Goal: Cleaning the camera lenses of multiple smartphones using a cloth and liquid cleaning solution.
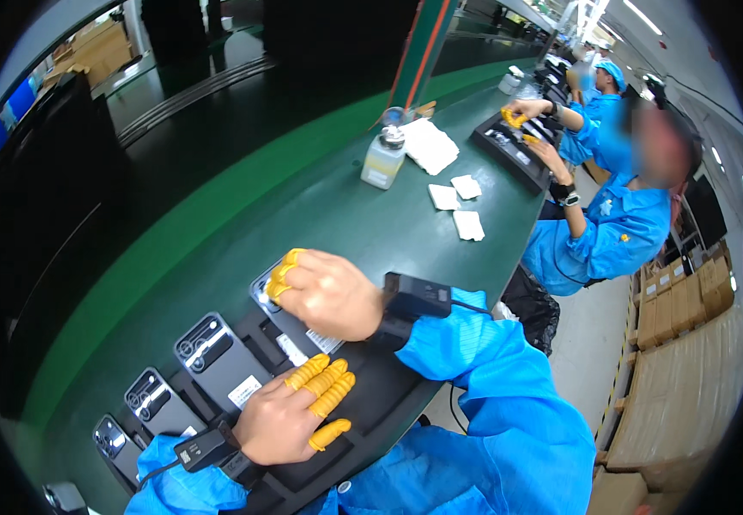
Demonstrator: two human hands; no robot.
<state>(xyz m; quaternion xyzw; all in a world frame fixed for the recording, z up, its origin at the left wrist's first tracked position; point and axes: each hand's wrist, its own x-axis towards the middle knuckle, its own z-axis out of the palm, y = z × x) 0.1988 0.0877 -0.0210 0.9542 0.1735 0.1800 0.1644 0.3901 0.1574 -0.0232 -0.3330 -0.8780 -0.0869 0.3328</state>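
Several dark grey smartphones, backs up with white labels, lie in a row in a black tray (380, 408). My right hand (328, 296) is curled around the upper end of the rightmost smartphone (268, 302), its yellow finger cots by the camera end. My left hand (290, 421) spreads flat over the tray near that phone's lower end, fingers stretched out in yellow cots and thumb apart. Left of it lie a smartphone (217, 354), another smartphone (158, 403) and a partly hidden smartphone (115, 439). My hands cover part of the rightmost phone.
On the green table (328, 206) stand a pump bottle (383, 159) and white cloths (430, 146), with small white pads (467, 225) nearby. A co-worker (620, 206) in blue works over another black tray (509, 154). Cardboard boxes (685, 296) stand at the right.
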